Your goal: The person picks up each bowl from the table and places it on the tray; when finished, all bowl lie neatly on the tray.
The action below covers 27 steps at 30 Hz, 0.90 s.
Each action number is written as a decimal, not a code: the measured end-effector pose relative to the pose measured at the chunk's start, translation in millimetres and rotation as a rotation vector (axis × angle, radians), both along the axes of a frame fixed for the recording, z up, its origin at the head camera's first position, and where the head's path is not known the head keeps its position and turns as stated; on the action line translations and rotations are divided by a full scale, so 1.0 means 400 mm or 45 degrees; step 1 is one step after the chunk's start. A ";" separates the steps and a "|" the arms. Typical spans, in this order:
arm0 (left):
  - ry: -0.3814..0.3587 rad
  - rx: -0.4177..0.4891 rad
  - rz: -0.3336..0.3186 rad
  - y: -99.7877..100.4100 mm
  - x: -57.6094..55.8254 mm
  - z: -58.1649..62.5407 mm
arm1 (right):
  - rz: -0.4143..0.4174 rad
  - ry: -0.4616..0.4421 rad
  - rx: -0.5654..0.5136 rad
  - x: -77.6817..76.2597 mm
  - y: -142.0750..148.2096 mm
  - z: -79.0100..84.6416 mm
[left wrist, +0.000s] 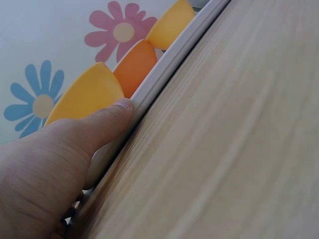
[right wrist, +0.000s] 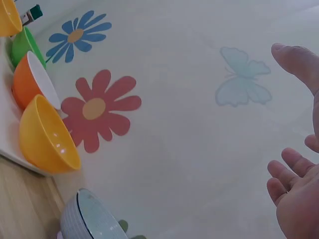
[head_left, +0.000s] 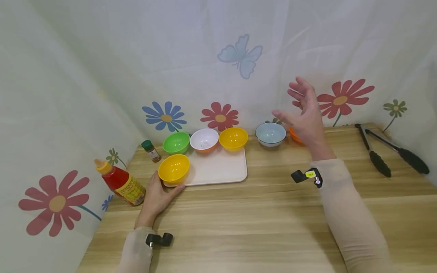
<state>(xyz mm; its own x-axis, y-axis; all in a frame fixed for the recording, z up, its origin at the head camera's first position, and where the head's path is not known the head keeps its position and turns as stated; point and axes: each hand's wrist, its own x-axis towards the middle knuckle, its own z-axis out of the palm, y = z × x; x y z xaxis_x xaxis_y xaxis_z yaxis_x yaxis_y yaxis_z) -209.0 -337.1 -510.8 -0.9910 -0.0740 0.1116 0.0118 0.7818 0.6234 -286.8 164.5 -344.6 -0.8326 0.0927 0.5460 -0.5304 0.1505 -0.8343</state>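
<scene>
My left hand (head_left: pixel 158 197) grips the front left corner of a white tray (head_left: pixel 218 170); in the left wrist view the thumb (left wrist: pixel 112 119) presses along the tray's edge, the other fingers mostly hidden. Right beside that hand, a yellow bowl (head_left: pixel 174 168) sits on the tray corner. Along the tray's back stand a green bowl (head_left: pixel 176 143), a white bowl with an orange outside (head_left: pixel 204 139) and another yellow bowl (head_left: pixel 233 138). My right hand (head_left: pixel 305 117) is raised in the air with fingers spread and holds nothing. It is nearest a light blue bowl (head_left: pixel 271 134) and a partly hidden orange bowl (head_left: pixel 295 135).
A red sauce bottle (head_left: pixel 124 184) with a yellow label stands left of my left hand. Behind it is a small green-capped jar (head_left: pixel 151 151). Black-tipped tongs (head_left: pixel 389 149) lie at the far right of the wooden table (head_left: pixel 246 223). A flower-print curtain (head_left: pixel 191 57) hangs behind.
</scene>
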 end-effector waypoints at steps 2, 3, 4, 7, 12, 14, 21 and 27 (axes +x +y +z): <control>-0.002 -0.004 -0.002 -0.001 -0.003 0.001 | -0.047 -0.026 0.028 0.001 0.028 -0.002; -0.001 -0.006 -0.003 -0.002 -0.004 0.001 | -0.069 -0.037 0.048 0.002 0.041 -0.003; 0.001 -0.009 -0.004 -0.002 -0.005 0.000 | -0.085 -0.046 0.057 0.002 0.053 -0.005; 0.011 -0.003 -0.013 -0.002 -0.007 0.001 | -0.132 -0.056 0.105 0.005 0.087 -0.010; 0.008 -0.002 -0.005 -0.003 -0.002 0.000 | -0.205 -0.089 0.143 0.010 0.129 -0.007; 0.003 -0.004 0.002 -0.005 -0.001 -0.001 | -0.223 -0.106 0.133 0.009 0.145 -0.008; 0.008 -0.003 0.001 -0.004 0.001 -0.005 | -0.271 -0.180 0.109 -0.007 0.197 -0.043; 0.031 0.005 -0.019 0.000 -0.003 -0.003 | -0.267 -0.258 0.085 -0.029 0.231 -0.092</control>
